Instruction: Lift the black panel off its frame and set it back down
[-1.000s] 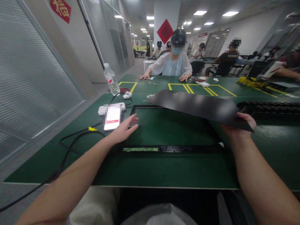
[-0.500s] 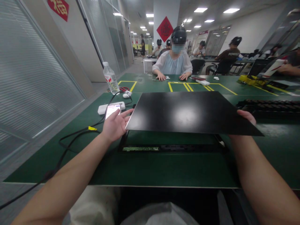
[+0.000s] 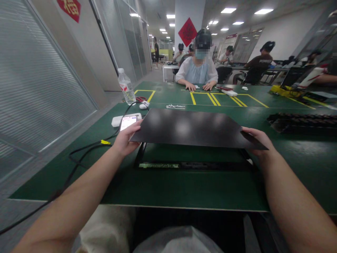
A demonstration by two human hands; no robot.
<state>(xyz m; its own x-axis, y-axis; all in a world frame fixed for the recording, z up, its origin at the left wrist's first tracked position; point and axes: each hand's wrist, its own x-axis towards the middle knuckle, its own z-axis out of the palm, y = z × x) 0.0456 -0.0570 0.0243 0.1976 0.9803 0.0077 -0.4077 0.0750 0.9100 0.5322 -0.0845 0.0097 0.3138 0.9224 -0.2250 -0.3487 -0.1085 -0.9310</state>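
A thin, glossy black panel (image 3: 195, 130), flat and rectangular, is held up above the table between my two hands. My left hand (image 3: 126, 140) is closed on its left edge, thumb at the top and the other fingers partly hidden beneath. At the opposite edge, my right hand (image 3: 259, 140) grips the panel the same way, with its fingers largely out of sight below. Under the panel lies a black rectangular frame (image 3: 210, 166) on the green table. A strip of green circuit board (image 3: 158, 165) shows along the frame's near side.
Left of the panel are a lit phone (image 3: 128, 123) leaning on a white power bank (image 3: 115, 121), a black cable (image 3: 88, 149) and a water bottle (image 3: 126, 88). Black parts (image 3: 297, 123) are stacked at right. A co-worker (image 3: 198, 66) sits opposite, hands on the table.
The panel has shifted left and tilted a little. My left hand has closed onto its edge from spread fingers, and my right hand has come inward with it.
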